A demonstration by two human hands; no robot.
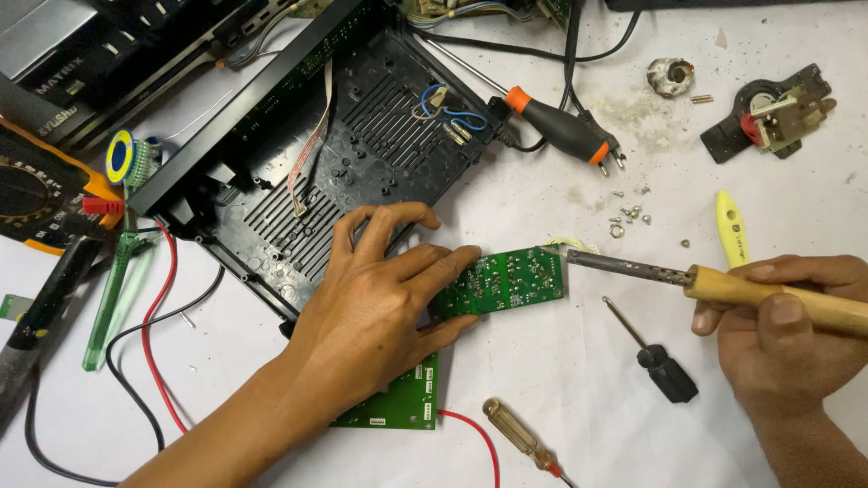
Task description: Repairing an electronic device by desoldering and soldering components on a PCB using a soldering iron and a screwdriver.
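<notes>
My left hand [380,289] grips the left end of a small green circuit board [506,282], holding it solder side up over the white table. My right hand [782,325] is closed around the wooden handle of a soldering iron [723,285]. The iron's metal tip touches the board's upper right corner. A second green board [398,405] lies partly under my left wrist, with a red wire leaving it.
An open black plastic casing [362,126] lies behind my left hand. Around it are an orange-and-black screwdriver [561,126], a small black screwdriver [655,357], a clear-handled screwdriver [520,434], a yellow pry tool [731,228], loose screws [624,219], a multimeter [36,194] and red and black leads [154,343].
</notes>
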